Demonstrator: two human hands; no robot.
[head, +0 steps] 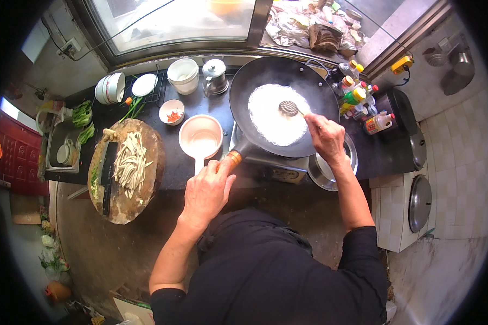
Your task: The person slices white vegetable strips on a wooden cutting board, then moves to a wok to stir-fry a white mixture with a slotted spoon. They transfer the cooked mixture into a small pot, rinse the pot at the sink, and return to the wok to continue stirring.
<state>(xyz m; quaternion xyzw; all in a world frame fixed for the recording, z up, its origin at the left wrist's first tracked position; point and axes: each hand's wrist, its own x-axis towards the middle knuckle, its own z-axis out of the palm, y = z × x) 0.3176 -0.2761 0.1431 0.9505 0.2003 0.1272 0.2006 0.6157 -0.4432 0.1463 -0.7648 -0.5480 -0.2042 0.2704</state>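
Observation:
A large black wok (244, 97) stands on the stove, with a bubbling, whitish liquid (268, 118) in it and steam above. My left hand (206, 191) is closed around the wok's wooden handle (235, 156). In my right hand (326, 136) is the handle of a utensil with a dark, ridged round head (288, 107), which is over or in the liquid; which of the two is unclear. Left of the wok are a pale pink plastic dipper (201, 136) and a small bowl (172, 112) with chopped red bits. Pale cut strips (131, 164) lie on a round wooden chopping board (150, 162) beside a black-bladed knife (108, 174).
Behind the dipper stand a white tub (183, 76) and a metal pot with a lid (215, 77). Bottles (353, 99) crowd the counter right of the wok. A metal basin (351, 162) sits under my right forearm. A sink (75, 160) is at far left.

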